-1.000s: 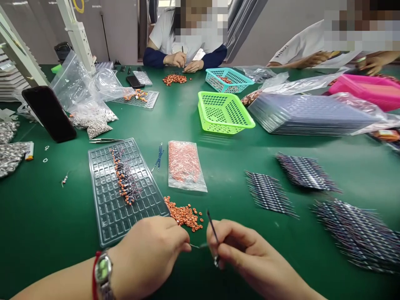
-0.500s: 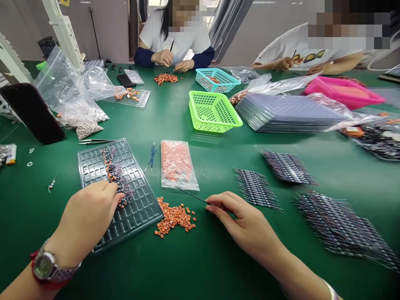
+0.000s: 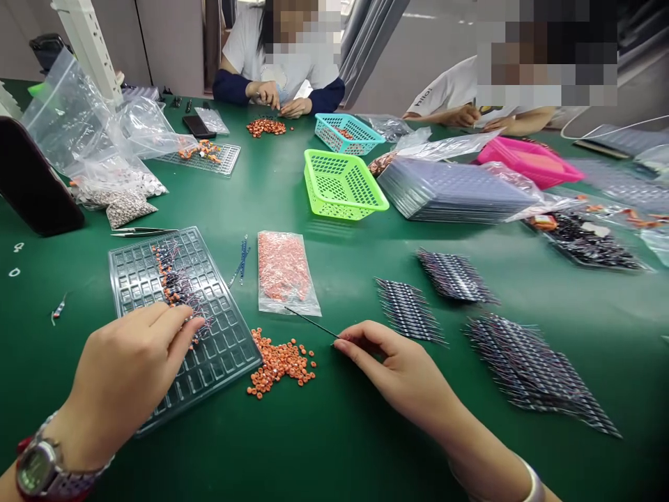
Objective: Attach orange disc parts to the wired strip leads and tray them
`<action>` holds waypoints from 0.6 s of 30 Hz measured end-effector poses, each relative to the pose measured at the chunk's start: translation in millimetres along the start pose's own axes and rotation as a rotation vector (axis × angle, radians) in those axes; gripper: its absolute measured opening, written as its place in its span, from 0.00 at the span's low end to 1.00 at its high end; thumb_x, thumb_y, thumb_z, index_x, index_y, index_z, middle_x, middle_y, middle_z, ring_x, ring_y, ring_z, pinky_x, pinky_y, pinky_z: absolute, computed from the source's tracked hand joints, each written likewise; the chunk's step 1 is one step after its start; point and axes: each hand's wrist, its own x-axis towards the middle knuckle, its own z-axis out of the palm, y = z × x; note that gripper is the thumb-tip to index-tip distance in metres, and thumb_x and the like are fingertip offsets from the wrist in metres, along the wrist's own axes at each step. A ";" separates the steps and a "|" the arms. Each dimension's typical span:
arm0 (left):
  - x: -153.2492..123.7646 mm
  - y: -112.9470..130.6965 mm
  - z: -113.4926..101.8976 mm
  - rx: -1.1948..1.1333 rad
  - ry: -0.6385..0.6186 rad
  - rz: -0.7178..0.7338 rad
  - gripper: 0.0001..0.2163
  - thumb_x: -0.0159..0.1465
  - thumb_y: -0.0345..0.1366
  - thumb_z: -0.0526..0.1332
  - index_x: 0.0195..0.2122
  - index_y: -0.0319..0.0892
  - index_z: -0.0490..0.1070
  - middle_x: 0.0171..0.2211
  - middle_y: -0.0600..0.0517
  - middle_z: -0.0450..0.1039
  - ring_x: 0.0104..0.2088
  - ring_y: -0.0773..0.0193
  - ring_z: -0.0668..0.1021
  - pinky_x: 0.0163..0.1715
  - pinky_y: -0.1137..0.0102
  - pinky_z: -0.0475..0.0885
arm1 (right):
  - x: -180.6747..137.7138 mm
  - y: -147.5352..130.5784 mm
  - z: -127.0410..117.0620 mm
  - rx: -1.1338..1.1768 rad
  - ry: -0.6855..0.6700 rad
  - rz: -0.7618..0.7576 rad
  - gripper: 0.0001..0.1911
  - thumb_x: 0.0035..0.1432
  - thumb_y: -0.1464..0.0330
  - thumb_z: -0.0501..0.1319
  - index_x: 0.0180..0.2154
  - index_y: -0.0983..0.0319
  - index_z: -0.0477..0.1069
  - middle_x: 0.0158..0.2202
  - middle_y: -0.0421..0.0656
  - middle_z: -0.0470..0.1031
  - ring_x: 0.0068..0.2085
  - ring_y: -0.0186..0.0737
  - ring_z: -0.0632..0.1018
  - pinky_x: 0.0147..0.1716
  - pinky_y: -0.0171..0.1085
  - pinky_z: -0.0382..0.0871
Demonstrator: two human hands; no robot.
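Note:
My left hand [image 3: 133, 362] is over the clear plastic tray [image 3: 224, 359], thumb and fingers pinched together at a row of small wired parts with orange pieces [image 3: 175, 275]. What sits between those fingertips is hidden. My right hand [image 3: 394, 355] pinches a thin dark rod [image 3: 311, 321] near one end. The rod's other end points up and left, in front of the bag of orange pieces [image 3: 285, 268]. Between the tray and my right hand lies a loose pile of small orange rings [image 3: 282, 366] on the green table.
Bundles of dark wired strips [image 3: 533, 369] lie on the right. A green basket [image 3: 345, 185] and a stack of clear trays [image 3: 454, 188] stand farther back. Tweezers [image 3: 143, 231] lie behind my tray, a phone [image 3: 36, 178] leans at left. Two people work across the table.
The view has shifted slightly, so most things appear farther left. My left hand has drawn back a little from the row of parts, still pinched. My right hand keeps holding the rod.

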 end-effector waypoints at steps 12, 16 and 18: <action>-0.7 3.0 -0.4 -0.092 0.048 0.057 0.07 0.69 0.39 0.56 0.39 0.43 0.71 0.30 0.55 0.75 0.29 0.62 0.77 0.29 0.64 0.66 | -3.7 -12.8 21.5 0.032 -0.038 -0.063 0.16 0.68 0.60 0.57 0.28 0.60 0.68 0.22 0.39 0.68 0.22 0.37 0.69 0.19 0.33 0.60; -4.3 3.0 1.7 -0.136 0.061 0.082 0.09 0.70 0.40 0.55 0.41 0.43 0.72 0.30 0.55 0.75 0.28 0.63 0.76 0.31 0.64 0.65 | -2.8 -11.1 24.5 0.025 -0.036 -0.059 0.13 0.67 0.65 0.57 0.28 0.60 0.67 0.23 0.38 0.66 0.22 0.36 0.67 0.19 0.33 0.58; -5.6 4.1 3.3 -0.191 0.086 0.044 0.08 0.69 0.40 0.57 0.41 0.44 0.74 0.30 0.57 0.75 0.28 0.65 0.77 0.32 0.65 0.65 | -2.7 -9.8 25.6 0.027 -0.035 -0.051 0.12 0.67 0.66 0.56 0.29 0.61 0.67 0.23 0.38 0.65 0.22 0.36 0.67 0.19 0.33 0.58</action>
